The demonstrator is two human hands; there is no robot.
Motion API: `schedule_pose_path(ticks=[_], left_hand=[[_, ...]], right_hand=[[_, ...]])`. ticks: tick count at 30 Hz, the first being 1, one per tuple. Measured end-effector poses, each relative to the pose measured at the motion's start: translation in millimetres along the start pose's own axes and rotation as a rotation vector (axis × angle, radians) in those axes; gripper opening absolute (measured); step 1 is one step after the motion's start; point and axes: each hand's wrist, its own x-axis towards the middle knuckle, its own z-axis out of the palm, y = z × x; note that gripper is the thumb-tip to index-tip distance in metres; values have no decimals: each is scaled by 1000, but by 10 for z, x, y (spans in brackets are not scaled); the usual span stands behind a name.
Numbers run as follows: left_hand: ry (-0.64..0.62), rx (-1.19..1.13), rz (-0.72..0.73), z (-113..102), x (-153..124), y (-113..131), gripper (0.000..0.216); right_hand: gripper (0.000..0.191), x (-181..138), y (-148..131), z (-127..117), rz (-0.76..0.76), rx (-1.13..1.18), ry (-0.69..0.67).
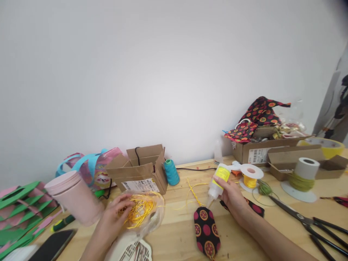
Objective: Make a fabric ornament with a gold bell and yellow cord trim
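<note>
My right hand point(233, 200) is wrapped round a small white glue bottle with a yellow label point(218, 182), its nozzle tilted down toward a black fabric piece with red and yellow circles point(206, 230) lying on the wooden table point(179, 232). My left hand point(115, 214) rests with curled fingers on a clear plastic bag holding a tangle of yellow cord point(143, 212). A loose strand of the yellow cord point(193, 194) runs across the table between both hands.
A pink jar point(74, 201), brown cardboard boxes point(143, 172), a teal thread cone point(171, 172), spools of yellow thread point(250, 177) and green cord point(301, 177), black scissors point(312, 224), green and pink paper point(19, 210), a phone point(53, 244) and a box of patterned fabric point(258, 123) crowd the table.
</note>
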Motion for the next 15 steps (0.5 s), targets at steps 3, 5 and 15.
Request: schedule_pose_path(ticks=[3,5,15], left_hand=[[-95,132,39,-21,1,61,18],[-105,181,45,-36,7,139,18],[-221,169,21,54,61,295,23]], right_hand=[[24,-3,4,-1,-10,-2,5],[24,-8,1,1,-14,-6,8],[22,-16,9,3,-20,-22,20]])
